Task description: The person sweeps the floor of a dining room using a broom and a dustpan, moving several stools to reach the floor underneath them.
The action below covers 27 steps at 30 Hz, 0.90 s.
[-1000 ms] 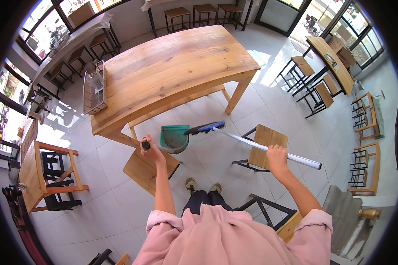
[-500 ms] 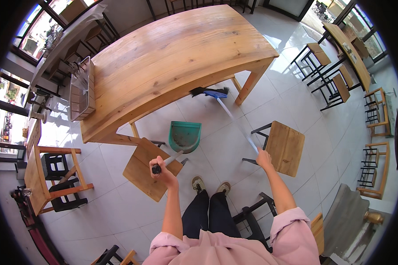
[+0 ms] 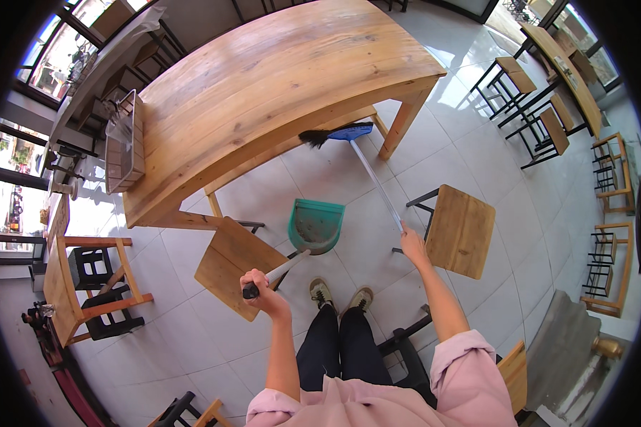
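L hand: closed in a fist round the dark grip end of the dustpan handle; forearm enters from 6 o'clock. Handle runs up toward 1 o'clock to the pan.

Dustpan: green, on the floor just ahead of the shoes, mouth toward 12 o'clock; grey dust shows inside. Sits between two stools.

R hand: wrapped round the upper end of the broom stick, gripping it; pink sleeve behind at 5 o'clock.

Broom: pale stick slants from R hand toward 11 o'clock; blue head w/ dark bristles pointing to 9 o'clock, at the table's near edge, just beside a table leg. Whether bristles touch the floor: cannot tell.

Shoes: pair, toes toward 12 o'clock, btwn the two hands; dark trousers below.

Stool, L: wooden seat, dark frame, at 10 o'clock of L hand, partly under the dustpan handle.

Stool, R: wooden seat, dark frame, just at 3 o'clock of R hand.

Table: large, pale wood, fills upper centre at 12 o'clock.

Tray: wire, on table's L end at 10 o'clock.

Floor: light glossy tiles. More chairs and tables round the rim at 2–4 and 8–9 o'clock.
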Motion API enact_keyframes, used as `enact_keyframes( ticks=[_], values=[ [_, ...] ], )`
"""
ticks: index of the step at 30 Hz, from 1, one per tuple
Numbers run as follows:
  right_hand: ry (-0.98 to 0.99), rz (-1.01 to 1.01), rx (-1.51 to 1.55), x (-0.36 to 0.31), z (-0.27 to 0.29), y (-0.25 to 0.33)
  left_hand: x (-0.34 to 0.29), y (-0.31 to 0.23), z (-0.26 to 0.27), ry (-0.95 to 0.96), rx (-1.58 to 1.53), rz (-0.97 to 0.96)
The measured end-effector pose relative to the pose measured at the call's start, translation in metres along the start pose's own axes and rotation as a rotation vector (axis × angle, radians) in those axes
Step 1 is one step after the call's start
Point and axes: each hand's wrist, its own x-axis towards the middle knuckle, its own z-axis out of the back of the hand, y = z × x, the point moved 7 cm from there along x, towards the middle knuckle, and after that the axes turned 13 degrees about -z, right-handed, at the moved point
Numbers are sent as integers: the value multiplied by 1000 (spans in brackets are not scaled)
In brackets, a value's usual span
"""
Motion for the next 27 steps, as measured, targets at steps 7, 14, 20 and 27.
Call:
enact_keyframes(
  ticks=[7, 14, 20, 27],
  values=[
    [58, -124, -215, 10, -35, -42, -32, 14, -10, 14, -12, 5],
    [126, -75, -237, -78, -37, -80, -15, -3, 22, 35, 7, -23],
    [72, -79, -153, -128, -3, -156, -25, -8, 16, 66, -44, 16],
    [-10, 32, -41, -89, 43, -60, -33, 1, 19, 77, -66, 47]
  ],
)
